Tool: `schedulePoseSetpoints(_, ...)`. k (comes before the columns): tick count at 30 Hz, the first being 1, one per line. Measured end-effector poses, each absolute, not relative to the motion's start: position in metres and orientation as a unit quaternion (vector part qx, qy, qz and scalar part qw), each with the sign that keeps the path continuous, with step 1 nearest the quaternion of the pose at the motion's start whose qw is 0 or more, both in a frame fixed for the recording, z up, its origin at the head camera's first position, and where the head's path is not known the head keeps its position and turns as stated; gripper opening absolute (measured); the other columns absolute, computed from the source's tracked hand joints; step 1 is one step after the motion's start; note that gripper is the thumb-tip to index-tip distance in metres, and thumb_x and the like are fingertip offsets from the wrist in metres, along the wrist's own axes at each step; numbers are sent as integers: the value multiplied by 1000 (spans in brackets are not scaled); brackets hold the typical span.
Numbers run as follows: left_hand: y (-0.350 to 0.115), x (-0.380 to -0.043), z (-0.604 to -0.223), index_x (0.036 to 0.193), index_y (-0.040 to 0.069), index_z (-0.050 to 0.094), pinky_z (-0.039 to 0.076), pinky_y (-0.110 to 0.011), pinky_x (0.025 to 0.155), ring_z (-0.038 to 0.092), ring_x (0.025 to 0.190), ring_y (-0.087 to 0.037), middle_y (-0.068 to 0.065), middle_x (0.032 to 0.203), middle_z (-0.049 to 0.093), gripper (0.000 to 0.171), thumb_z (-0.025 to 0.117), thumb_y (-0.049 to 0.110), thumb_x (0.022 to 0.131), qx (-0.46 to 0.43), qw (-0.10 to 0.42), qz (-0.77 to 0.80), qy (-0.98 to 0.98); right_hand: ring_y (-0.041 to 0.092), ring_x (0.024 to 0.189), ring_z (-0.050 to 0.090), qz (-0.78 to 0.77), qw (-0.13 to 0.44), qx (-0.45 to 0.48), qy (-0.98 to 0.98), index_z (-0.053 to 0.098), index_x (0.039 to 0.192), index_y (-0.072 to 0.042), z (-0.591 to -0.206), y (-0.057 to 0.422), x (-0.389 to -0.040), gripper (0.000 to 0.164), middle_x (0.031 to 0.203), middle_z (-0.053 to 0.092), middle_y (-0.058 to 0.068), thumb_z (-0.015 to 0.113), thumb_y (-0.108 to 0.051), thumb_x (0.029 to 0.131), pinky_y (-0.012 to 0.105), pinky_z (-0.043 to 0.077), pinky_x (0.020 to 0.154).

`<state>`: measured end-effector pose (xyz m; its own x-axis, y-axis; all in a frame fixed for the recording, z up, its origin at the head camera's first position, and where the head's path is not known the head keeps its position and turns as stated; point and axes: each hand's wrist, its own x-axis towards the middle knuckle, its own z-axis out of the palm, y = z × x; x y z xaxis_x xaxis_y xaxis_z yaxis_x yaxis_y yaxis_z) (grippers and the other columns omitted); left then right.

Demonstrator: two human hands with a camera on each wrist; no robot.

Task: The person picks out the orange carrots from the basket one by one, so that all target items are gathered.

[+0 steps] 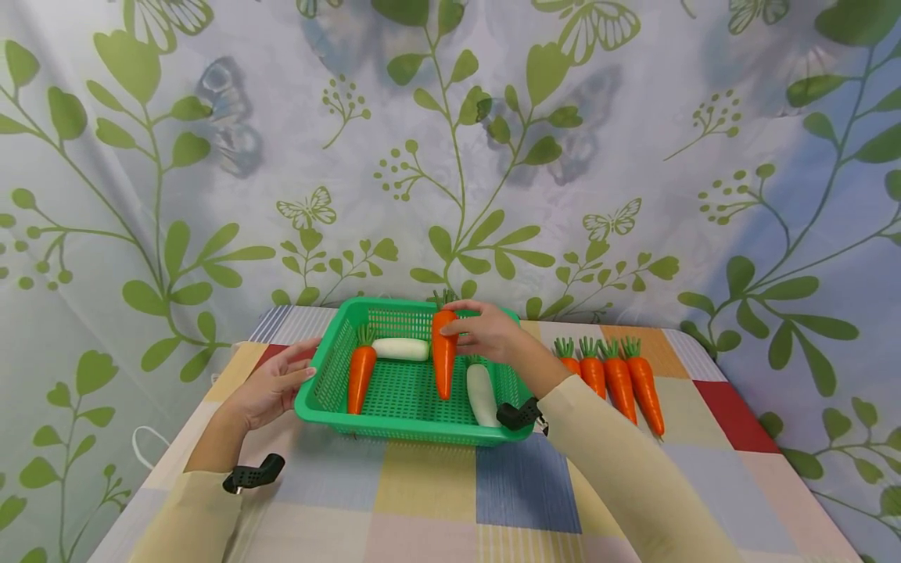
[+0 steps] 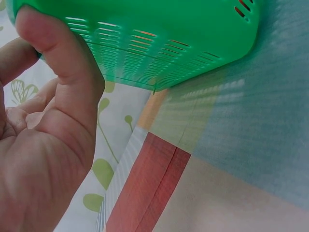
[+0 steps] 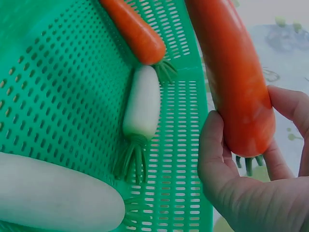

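Note:
My right hand (image 1: 486,332) holds an orange carrot (image 1: 443,356) near its leafy end, with the tip pointing down over the green plastic basket (image 1: 422,430). In the right wrist view, thumb and fingers pinch that carrot (image 3: 236,77) around its thick end. At the basket's left side, my left hand (image 1: 274,387) grips the rim; its thumb lies against the green wall in the left wrist view. Inside the basket are another carrot (image 1: 361,375) at the left, a white radish (image 1: 401,349) along the back and a second white radish (image 1: 482,395) at the right.
Several carrots (image 1: 644,391) lie side by side on the table right of the basket, partly behind my right forearm. A patchwork-patterned cloth (image 1: 422,489) covers the table. Behind it hangs a curtain (image 1: 338,188) with green leaves and butterflies.

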<state>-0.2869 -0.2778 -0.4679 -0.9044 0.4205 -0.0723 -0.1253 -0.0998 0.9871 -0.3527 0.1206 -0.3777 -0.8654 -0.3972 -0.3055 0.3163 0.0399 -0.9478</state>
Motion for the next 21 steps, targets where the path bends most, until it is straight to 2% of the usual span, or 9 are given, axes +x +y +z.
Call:
schedulePoseSetpoints(11, -276, -286, -468, 164, 12, 14, 63, -39, 85, 76, 103, -21, -1, 131, 69, 69, 54, 14, 107, 106, 187, 733, 645, 35, 102, 69, -716, 250, -42, 651, 51, 146, -16, -373, 142, -338, 57, 142, 52, 21, 68, 0, 94, 47, 61, 83)
schedulePoseSetpoints(21, -276, -285, -468, 164, 12, 13, 63, -39, 86, 75, 105, -20, 0, 131, 67, 69, 53, 15, 107, 106, 179, 721, 661, 29, 100, 68, -725, 185, -64, 660, 52, 147, -18, -376, 163, -323, 58, 128, 61, 15, 68, -1, 95, 42, 63, 82)
